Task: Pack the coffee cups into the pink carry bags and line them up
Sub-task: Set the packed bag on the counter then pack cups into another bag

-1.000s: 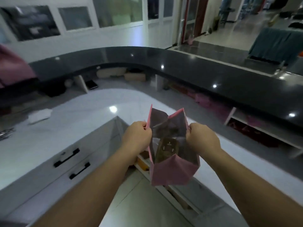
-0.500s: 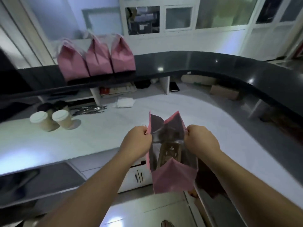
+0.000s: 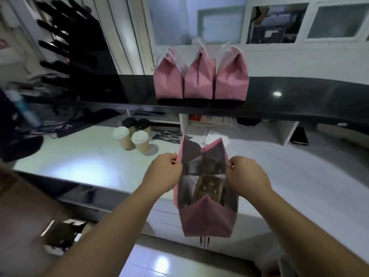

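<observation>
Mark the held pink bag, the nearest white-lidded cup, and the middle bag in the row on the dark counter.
held pink bag (image 3: 207,222), head view, front panel.
nearest white-lidded cup (image 3: 140,137), head view, lid.
middle bag (image 3: 198,84), head view, front face.

Matt pink paper bag (image 3: 207,220); glossy black counter (image 3: 299,92); paper cups (image 3: 140,141).
</observation>
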The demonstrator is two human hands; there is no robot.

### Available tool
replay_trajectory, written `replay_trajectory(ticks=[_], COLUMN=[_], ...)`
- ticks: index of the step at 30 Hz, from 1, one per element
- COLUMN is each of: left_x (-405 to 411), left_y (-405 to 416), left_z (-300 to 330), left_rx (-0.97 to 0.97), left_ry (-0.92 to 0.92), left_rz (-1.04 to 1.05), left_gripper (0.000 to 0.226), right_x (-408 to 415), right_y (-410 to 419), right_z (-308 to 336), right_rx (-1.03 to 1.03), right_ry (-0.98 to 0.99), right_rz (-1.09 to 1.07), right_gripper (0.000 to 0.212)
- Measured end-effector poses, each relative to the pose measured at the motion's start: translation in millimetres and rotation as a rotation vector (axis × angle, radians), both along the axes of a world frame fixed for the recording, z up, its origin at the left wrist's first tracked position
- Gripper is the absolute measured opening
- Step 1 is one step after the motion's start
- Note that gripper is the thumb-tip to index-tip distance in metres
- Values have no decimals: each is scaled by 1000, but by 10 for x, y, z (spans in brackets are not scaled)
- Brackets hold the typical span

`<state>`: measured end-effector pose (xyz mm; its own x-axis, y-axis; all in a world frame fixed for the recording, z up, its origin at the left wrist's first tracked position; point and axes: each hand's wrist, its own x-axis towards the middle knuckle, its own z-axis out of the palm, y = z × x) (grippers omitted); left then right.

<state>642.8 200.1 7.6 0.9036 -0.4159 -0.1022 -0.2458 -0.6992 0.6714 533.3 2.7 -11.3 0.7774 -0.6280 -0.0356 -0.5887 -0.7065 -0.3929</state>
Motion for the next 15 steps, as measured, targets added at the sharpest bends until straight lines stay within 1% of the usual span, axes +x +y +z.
replay_trajectory(ticks=[6,10,15], left_x=[839,1482,2166], left_y=[20,10,-6], left_z=[-75,-151,-262], left_rx=[-29,-25,-7], left_ry=[-4,9,17], left_rz=[18,-55,-157], left_gripper=[25,22,16], right_x=[847,1407,1949], right_y=[25,52,177], right_z=[-76,-142,-192], right_rx=[2,-24,-1], right_ry=[8,12,43], right_rz=[25,-18,-112], right_gripper=[28,27,27])
